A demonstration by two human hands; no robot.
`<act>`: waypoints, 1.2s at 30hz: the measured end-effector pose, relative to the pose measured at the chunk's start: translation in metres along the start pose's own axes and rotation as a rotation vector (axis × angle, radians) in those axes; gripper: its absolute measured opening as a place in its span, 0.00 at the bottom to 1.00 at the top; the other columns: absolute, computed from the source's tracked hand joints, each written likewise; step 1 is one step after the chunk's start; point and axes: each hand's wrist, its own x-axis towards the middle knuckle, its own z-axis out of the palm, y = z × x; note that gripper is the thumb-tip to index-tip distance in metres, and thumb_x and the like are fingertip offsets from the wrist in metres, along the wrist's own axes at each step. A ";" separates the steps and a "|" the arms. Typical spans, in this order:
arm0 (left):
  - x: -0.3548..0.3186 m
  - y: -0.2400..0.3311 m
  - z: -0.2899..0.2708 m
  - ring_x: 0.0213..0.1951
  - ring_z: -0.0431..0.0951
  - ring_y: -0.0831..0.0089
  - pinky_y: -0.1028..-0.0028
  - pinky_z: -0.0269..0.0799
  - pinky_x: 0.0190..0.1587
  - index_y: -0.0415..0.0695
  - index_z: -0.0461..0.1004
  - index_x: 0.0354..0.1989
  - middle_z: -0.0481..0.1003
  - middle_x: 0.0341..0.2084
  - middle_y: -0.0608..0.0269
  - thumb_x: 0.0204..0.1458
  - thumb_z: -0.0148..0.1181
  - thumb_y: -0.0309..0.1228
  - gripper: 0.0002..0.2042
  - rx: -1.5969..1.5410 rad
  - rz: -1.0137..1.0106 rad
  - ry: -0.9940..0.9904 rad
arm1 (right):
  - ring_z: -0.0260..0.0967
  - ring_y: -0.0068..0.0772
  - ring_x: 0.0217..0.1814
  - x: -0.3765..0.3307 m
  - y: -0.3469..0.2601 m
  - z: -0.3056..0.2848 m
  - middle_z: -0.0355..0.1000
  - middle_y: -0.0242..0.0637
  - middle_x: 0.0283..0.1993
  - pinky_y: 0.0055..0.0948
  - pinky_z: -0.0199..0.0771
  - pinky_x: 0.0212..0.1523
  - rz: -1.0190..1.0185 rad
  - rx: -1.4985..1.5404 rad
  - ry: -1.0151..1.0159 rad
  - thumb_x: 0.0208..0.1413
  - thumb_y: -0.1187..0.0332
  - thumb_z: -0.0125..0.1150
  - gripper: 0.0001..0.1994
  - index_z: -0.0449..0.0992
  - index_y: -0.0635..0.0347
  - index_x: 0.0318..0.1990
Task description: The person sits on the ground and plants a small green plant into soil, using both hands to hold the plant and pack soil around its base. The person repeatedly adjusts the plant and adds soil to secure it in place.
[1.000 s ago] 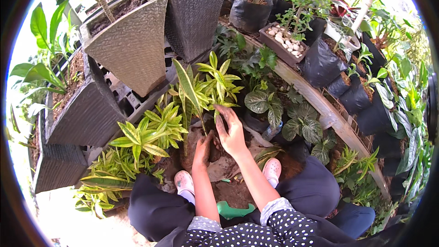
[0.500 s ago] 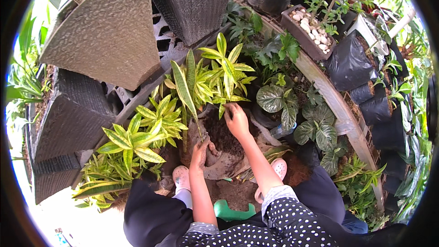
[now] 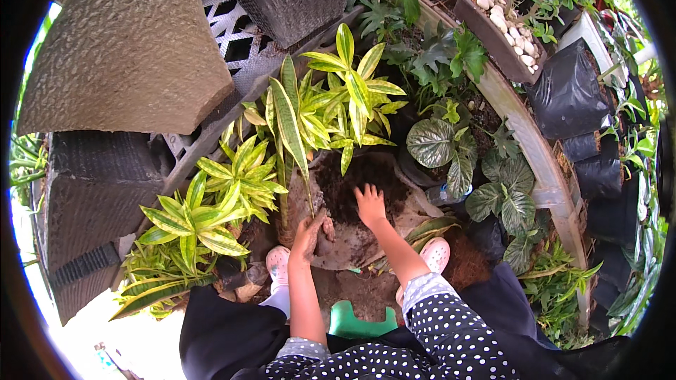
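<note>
- Beyond the pink clogs (image 3: 436,255), a greyish sack (image 3: 339,257) (its rim sags) holds dark soil (image 3: 341,200).
- Left hand (image 3: 306,237): fingers seem closed on the narrow base of a tilted snake plant leaf (image 3: 288,123), over the sack's left side.
- Right hand (image 3: 371,207): fingers spread on the soil, gripping nothing visible.
- Step, apparently: working the soil; next calls for a steady leaf.
- Brown planter (image 3: 486,35), upper right: white pebbles (image 3: 501,21).

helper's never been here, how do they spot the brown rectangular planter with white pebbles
Follow the long greyish rail on the right upward. Beside its upper stretch sits a dark brown rectangular planter. White pebbles cover its top, unlike the neighbouring black plastic bags.
</note>
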 end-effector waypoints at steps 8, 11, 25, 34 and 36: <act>0.000 0.000 -0.004 0.17 0.67 0.71 0.74 0.64 0.24 0.41 0.63 0.16 0.66 0.14 0.60 0.57 0.51 0.39 0.20 0.021 0.001 0.032 | 0.58 0.46 0.58 0.010 0.023 -0.010 0.61 0.43 0.55 0.47 0.59 0.57 -0.016 0.170 -0.010 0.44 0.69 0.58 0.23 0.65 0.55 0.52; -0.001 -0.001 -0.006 0.17 0.67 0.71 0.74 0.63 0.23 0.41 0.63 0.15 0.65 0.13 0.60 0.57 0.51 0.39 0.20 0.005 -0.011 0.051 | 0.52 0.46 0.63 0.003 0.005 -0.030 0.57 0.44 0.59 0.49 0.55 0.60 -0.097 0.111 0.104 0.43 0.66 0.58 0.26 0.63 0.56 0.54; -0.018 0.025 0.013 0.16 0.66 0.70 0.72 0.61 0.21 0.40 0.62 0.12 0.64 0.12 0.60 0.56 0.54 0.34 0.21 -0.006 0.219 0.039 | 0.53 0.44 0.65 0.008 -0.030 0.005 0.57 0.39 0.63 0.49 0.59 0.59 -0.324 -0.103 -0.137 0.54 0.68 0.48 0.21 0.66 0.46 0.57; -0.035 0.047 0.018 0.16 0.66 0.68 0.71 0.60 0.22 0.40 0.62 0.14 0.63 0.11 0.59 0.56 0.52 0.31 0.18 -0.079 0.292 0.022 | 0.58 0.47 0.61 -0.018 -0.017 -0.002 0.61 0.42 0.59 0.43 0.65 0.54 -0.382 -0.100 -0.002 0.51 0.69 0.48 0.19 0.69 0.50 0.53; -0.035 0.046 0.016 0.16 0.66 0.68 0.71 0.61 0.22 0.40 0.62 0.14 0.63 0.12 0.60 0.56 0.52 0.31 0.18 -0.083 0.291 0.033 | 0.57 0.47 0.62 -0.026 -0.015 -0.005 0.60 0.43 0.59 0.43 0.66 0.54 -0.401 -0.122 0.009 0.51 0.70 0.49 0.19 0.69 0.50 0.53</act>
